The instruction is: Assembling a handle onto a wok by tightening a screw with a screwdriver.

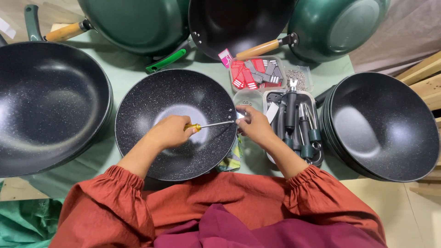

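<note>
The left hand (171,132) grips a yellow-handled screwdriver (209,125), its tip at the rim of the black speckled wok (151,105) on the green-covered desk (124,73). The right hand (254,125) pinches the rim there, beside a tray of dark handles (317,154).

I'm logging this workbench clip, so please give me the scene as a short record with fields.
left hand: grips a yellow-handled screwdriver, shaft pointing right
right hand: pinches at the screwdriver tip by the pan rim
pan in front: black speckled inside, no handle visible
tray at right: holds dark green handles
small tub: red and grey tags
around: more pans, some with wooden handles
</note>
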